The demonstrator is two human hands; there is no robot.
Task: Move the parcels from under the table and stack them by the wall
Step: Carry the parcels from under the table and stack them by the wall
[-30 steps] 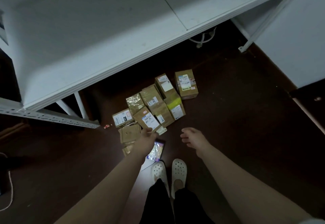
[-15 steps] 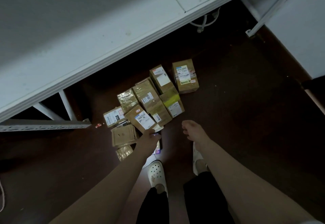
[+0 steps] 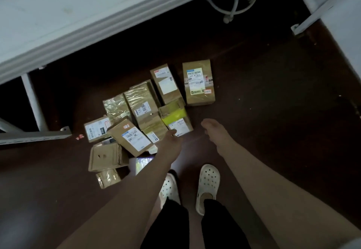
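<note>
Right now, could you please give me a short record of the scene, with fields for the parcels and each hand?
parcels: roughly ten cardboard parcels clustered on the dark floor before the white table
left hand: reaching down to the yellow-taped parcel at its near edge, no grip yet
right hand: over bare floor right of the cluster, empty
other: lit phone screen at the cluster's near side

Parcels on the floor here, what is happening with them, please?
A person stands over a heap of cardboard parcels lying on the dark floor at the edge of a white table. Both arms reach down. The left hand is at the near side of the heap, by the parcel with yellow tape; whether it touches one is unclear. The right hand hangs open beside the heap, holding nothing. No parcel is lifted yet.
</note>
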